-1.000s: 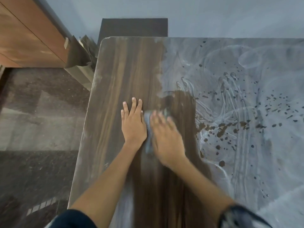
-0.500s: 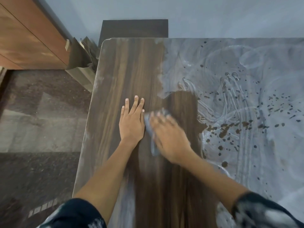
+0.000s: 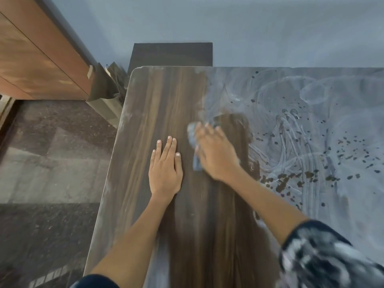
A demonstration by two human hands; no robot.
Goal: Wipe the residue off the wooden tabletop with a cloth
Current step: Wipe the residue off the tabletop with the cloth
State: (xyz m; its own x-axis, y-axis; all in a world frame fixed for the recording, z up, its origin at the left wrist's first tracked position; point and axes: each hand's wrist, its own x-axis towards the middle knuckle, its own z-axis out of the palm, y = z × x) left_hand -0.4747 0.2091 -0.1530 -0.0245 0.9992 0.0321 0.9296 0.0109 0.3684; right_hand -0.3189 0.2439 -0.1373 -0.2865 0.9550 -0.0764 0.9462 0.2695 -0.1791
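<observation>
Floor: dark speckled stone floor (image 3: pixel 52 163) lies left of the table, below a brown cabinet (image 3: pixel 35 59).
Paper bags: folded bags (image 3: pixel 108 88) are wedged between the cabinet and the table's corner, probably stored out of the way.
Table, left part: the wooden tabletop (image 3: pixel 145 121) shows bare dark grain here, so this strip looks already wiped.
Left hand: the left hand (image 3: pixel 166 169) lies flat on the clean wood, fingers straight and together, holding nothing; it seems placed there to brace the body while the other arm works.
Cloth: the blue-grey cloth (image 3: pixel 194 142) sits on the table under the other hand, just right of the left hand, at the edge of the clean strip.
Right hand: the right hand (image 3: pixel 216 154) presses the cloth down with spread fingers; blur hides whether the fingers curl round it, so the grip cannot be told.
Residue: a whitish film with dark specks, the residue (image 3: pixel 311 132), covers the whole right part, so most wiping seems left.
</observation>
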